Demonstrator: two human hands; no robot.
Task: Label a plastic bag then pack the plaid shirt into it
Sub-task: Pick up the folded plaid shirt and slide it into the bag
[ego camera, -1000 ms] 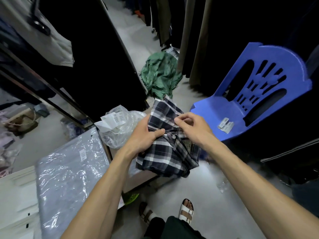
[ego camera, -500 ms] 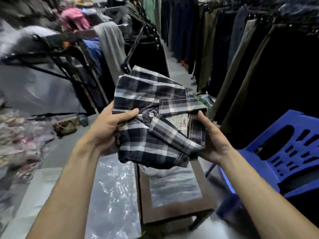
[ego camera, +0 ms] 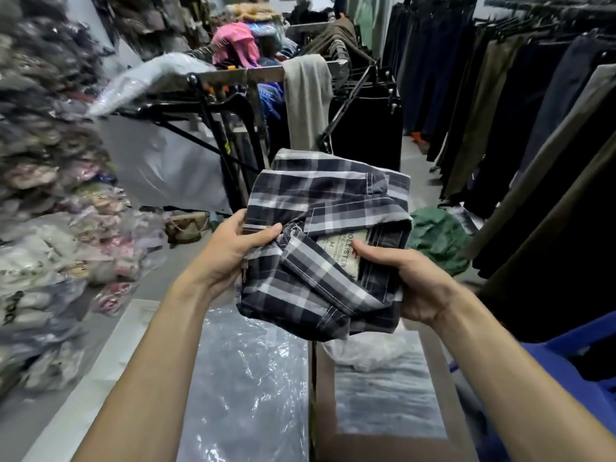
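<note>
A folded dark plaid shirt [ego camera: 320,235] with white and grey checks is held up in front of me, collar side up, its cream neck label showing an M. My left hand [ego camera: 233,251] grips its left edge, thumb on top. My right hand [ego camera: 403,278] holds the right side from below, thumb on the label. Below the shirt, a stack of clear plastic bags [ego camera: 246,388] lies flat, and a crumpled plastic bag [ego camera: 366,353] rests on a small brown table [ego camera: 446,445].
Garment racks [ego camera: 293,71] with hanging dark clothes [ego camera: 533,111] line the aisle ahead and to the right. Bagged clothes [ego camera: 50,211] pile up on the left. A green garment [ego camera: 436,238] lies on the floor. A blue chair [ego camera: 573,378] stands at the lower right.
My view has lifted from the floor to the aisle. Both hands raised the shirt from low beside the chair to chest height, and my right hand moved to its right side, thumb on the label.
</note>
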